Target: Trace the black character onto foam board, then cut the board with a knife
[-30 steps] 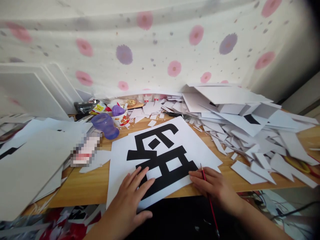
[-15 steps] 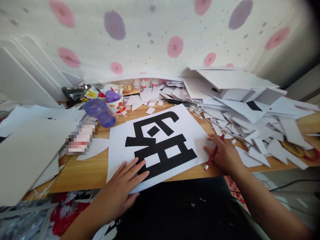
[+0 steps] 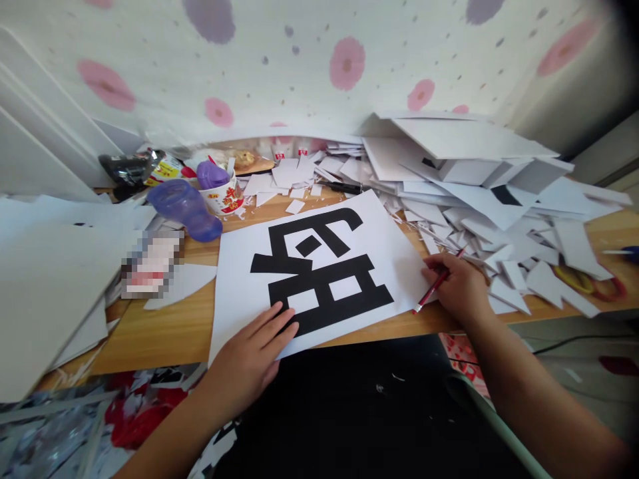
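Note:
A white sheet (image 3: 394, 246) printed with a large black character lies on the wooden table (image 3: 164, 336), its near edge hanging over the table's front. My left hand (image 3: 252, 356) lies flat on the sheet's near left part, fingers stretched out and apart. My right hand (image 3: 456, 286) rests at the sheet's right edge, fingers closed on a thin red tool like a pen or craft knife (image 3: 433, 291), which slants down to the left with its tip on the paper.
A big heap of white paper offcuts (image 3: 479, 193) covers the right and back of the table. More white sheets (image 3: 54, 266) pile up at left. A purple bottle (image 3: 184, 209) and a noodle cup (image 3: 223, 194) stand behind. Yellow and red scissors (image 3: 592, 283) lie far right.
My right hand slid from the sheet's near edge out to its right edge, and the red tool now slants across my fingers. My left hand stayed flat on the paper.

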Demonstrator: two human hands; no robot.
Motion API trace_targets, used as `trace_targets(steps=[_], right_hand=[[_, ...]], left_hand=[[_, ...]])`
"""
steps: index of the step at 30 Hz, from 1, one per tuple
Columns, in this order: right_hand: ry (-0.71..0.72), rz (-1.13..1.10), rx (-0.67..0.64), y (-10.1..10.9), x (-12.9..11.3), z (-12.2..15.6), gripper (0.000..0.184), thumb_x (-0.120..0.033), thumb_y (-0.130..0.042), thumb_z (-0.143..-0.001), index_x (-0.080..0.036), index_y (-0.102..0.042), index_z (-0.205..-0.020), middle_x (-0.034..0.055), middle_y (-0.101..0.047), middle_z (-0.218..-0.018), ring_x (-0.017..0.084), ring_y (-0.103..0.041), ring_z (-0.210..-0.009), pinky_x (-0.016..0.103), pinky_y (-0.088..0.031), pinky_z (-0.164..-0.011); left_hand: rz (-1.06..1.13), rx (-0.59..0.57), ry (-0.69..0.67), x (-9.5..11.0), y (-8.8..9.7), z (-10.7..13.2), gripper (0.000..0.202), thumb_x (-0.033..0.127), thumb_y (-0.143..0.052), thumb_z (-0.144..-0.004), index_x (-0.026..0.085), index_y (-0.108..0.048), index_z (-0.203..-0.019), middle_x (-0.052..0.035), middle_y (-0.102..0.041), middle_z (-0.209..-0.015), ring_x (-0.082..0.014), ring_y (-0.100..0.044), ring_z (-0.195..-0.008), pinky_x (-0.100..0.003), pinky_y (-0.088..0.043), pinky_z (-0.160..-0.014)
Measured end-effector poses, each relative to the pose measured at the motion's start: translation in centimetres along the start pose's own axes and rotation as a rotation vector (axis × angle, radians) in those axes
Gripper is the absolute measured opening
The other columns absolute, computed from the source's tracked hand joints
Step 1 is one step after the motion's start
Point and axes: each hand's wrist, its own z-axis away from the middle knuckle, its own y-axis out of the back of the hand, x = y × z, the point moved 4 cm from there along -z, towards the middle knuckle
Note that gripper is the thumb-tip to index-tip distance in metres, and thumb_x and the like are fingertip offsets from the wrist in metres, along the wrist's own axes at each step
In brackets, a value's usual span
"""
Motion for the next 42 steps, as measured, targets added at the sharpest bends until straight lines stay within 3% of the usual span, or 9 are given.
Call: trace_targets(steps=[6, 15, 20, 22, 25, 28, 31, 38, 42], right_hand=[[0.082, 0.089, 0.020, 0.0, 0.2, 0.0, 0.019, -0.029, -0.058, -0.076, -0.021, -0.066, -0.090, 0.0053, -0.068, -0.079, 0.022, -0.062, -0.072, 0.034, -0.048, -0.067], [0.141, 0.170, 0.013, -0.1, 0.1, 0.2, 0.020, -0.030, -0.056, -0.080, -0.020, -0.066, -0.095, 0.0076, -0.068, -0.081, 0.025, -0.064, -0.076, 0.037, -0.050, -0.068], [0.288, 0.188, 0.216, 0.7, -2.1, 1.2, 0.018, -0.032, -0.059, -0.083, -0.020, -0.064, -0.097, 0.0116, -0.068, -0.101, 0.031, -0.063, -0.097, 0.047, -0.051, -0.083], [0.485, 0.038, 0.124, 0.2, -4.3, 2.2, 0.013, -0.028, -0.062, -0.084, -0.023, -0.063, -0.096, 0.0093, -0.068, -0.107, 0.026, -0.064, -0.099, 0.043, -0.052, -0.085], [0.761, -0.064, -0.228, -1.5, -8.1, 4.1, 0.014, -0.024, -0.063, -0.084, -0.025, -0.063, -0.098, 0.0076, -0.064, -0.122, 0.026, -0.059, -0.114, 0.046, -0.050, -0.094], [0.863, 0.007, -0.416, -3.1, -10.1, 5.6, 0.011, -0.028, -0.062, -0.086, -0.024, -0.064, -0.097, 0.0079, -0.059, -0.132, 0.029, -0.049, -0.126, 0.051, -0.043, -0.102], [0.868, -0.022, -0.403, -3.8, -10.2, 5.9, 0.014, -0.030, -0.063, -0.086, -0.022, -0.064, -0.096, 0.0105, -0.059, -0.130, 0.029, -0.051, -0.124, 0.051, -0.045, -0.100], [0.850, -0.070, -0.396, -4.2, -9.2, 5.8, 0.014, -0.029, -0.066, -0.083, -0.025, -0.064, -0.097, 0.0088, -0.058, -0.132, 0.029, -0.051, -0.125, 0.052, -0.045, -0.100], [0.816, -0.070, -0.424, -4.1, -9.5, 5.8, 0.013, -0.029, -0.065, -0.084, -0.024, -0.065, -0.096, 0.0084, -0.059, -0.132, 0.028, -0.050, -0.126, 0.052, -0.044, -0.101]], left_hand=[[0.005, 0.100, -0.046, 0.9, 0.1, 0.0, 0.046, 0.010, -0.047, -0.086, 0.014, -0.050, -0.132, -0.0073, -0.050, -0.140, -0.0252, -0.037, -0.136, -0.044, -0.044, -0.106], [0.046, 0.069, -0.002, 1.4, 0.2, 0.0, 0.045, 0.008, -0.046, -0.088, 0.018, -0.050, -0.132, -0.0080, -0.048, -0.141, -0.0271, -0.033, -0.137, -0.049, -0.042, -0.107], [0.044, 0.071, 0.032, 1.6, -0.1, 0.0, 0.048, 0.005, -0.043, -0.086, 0.020, -0.050, -0.132, -0.0065, -0.048, -0.141, -0.0266, -0.030, -0.139, -0.049, -0.041, -0.107], [0.028, 0.056, 0.027, 1.6, -0.3, 0.1, 0.051, 0.004, -0.044, -0.085, 0.020, -0.048, -0.134, -0.0062, -0.046, -0.142, -0.0271, -0.029, -0.139, -0.050, -0.040, -0.108], [0.012, 0.013, 0.023, 1.6, -0.1, 0.2, 0.050, 0.005, -0.044, -0.086, 0.020, -0.048, -0.134, -0.0068, -0.044, -0.144, -0.0276, -0.032, -0.138, -0.051, -0.041, -0.106], [0.049, -0.058, 0.031, 1.2, 0.5, 0.0, 0.046, 0.024, -0.052, -0.089, 0.022, -0.047, -0.135, -0.0075, -0.041, -0.146, -0.0288, -0.035, -0.136, -0.051, -0.042, -0.104], [0.107, -0.116, 0.025, 0.4, 1.4, -0.9, 0.046, 0.043, -0.054, -0.088, 0.025, -0.052, -0.130, -0.0053, -0.047, -0.142, -0.0291, -0.043, -0.130, -0.050, -0.043, -0.101], [0.202, -0.217, 0.025, -1.9, 2.1, -5.3, 0.024, 0.033, -0.056, -0.089, 0.025, -0.064, -0.110, -0.0036, -0.064, -0.109, -0.0218, -0.058, -0.098, -0.037, -0.048, -0.084], [0.124, -0.257, -0.059, -3.1, 1.3, -8.2, 0.077, 0.051, -0.074, -0.069, 0.027, -0.043, -0.136, -0.0084, -0.039, -0.146, -0.0333, -0.033, -0.132, -0.049, -0.031, -0.105]])
